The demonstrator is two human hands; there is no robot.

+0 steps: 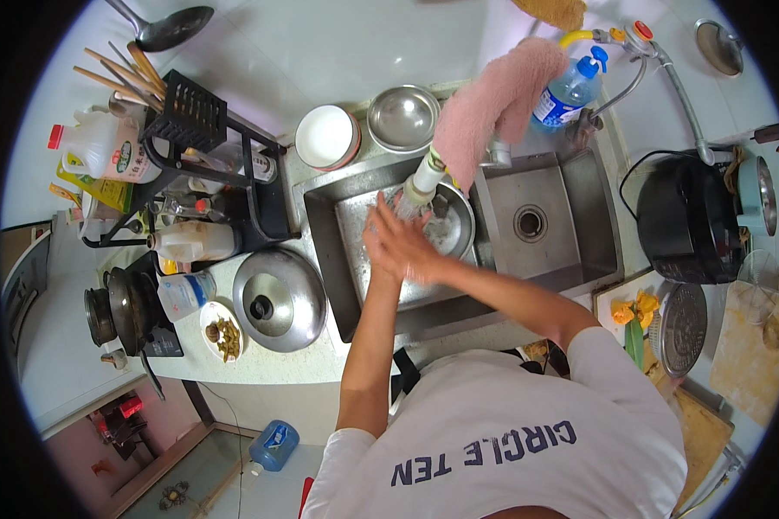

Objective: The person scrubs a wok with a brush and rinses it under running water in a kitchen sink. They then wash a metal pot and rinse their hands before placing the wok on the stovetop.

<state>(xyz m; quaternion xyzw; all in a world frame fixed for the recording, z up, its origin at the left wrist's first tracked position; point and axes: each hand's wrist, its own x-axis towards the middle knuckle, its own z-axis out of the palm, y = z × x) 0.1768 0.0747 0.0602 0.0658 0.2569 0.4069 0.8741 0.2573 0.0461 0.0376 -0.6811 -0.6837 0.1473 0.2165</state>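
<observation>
My right hand (pixel 408 245) lies across my left hand (pixel 382 263) with its fingers spread, palm towards the other hand. Both are wet and held under water from a white faucet head (pixel 423 181). Part of my left hand is hidden below the right, and slight blur covers the wrists. Beneath them, a round metal basin (pixel 462 241) sits in the large left bowl of the stainless steel sink (pixel 326 259). Some dark item shows in the basin, too unclear to name. A pink cloth (pixel 487 97) drapes over the faucet.
Left of the sink are a large pot lid (pixel 305 292), a plate of food (pixel 206 316) and a black rack (pixel 253 201). Bowls (pixel 328 137) line the back edge. A blue soap bottle (pixel 561 100) stands behind the right basin (pixel 526 188); a black appliance (pixel 685 217) is farther right.
</observation>
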